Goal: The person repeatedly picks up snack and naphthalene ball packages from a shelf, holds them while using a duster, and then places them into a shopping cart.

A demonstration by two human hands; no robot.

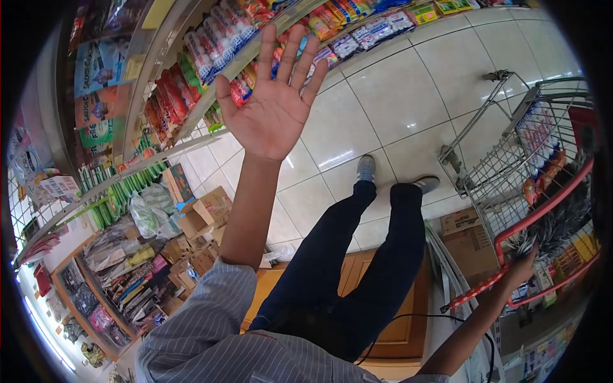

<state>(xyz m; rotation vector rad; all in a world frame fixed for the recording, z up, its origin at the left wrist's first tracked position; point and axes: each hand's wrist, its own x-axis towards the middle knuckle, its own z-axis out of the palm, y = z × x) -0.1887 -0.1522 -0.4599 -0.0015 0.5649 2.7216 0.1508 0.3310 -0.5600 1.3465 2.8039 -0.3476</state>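
My left hand [271, 108] is raised in front of the shelves, palm toward me, with the fingers spread and nothing in it. Behind its fingertips are colourful packets [325, 25] on the lower shelf. Off to the right, my right hand [525, 267] is closed around a feather duster [543, 233] with grey feathers and a red handle dotted white. The duster lies across the red push bar of a shopping cart [491, 191], its feathers over the basket. The fingers of this hand are partly hidden.
Curved store shelves [137, 83] run along the left and top. Cardboard boxes [207, 207] and plastic bags [153, 210] are heaped at lower left. Another carton [463, 239] sits beside the cart. My feet stand on a tiled floor [351, 108]; a wooden cabinet [399, 319] is behind my legs.
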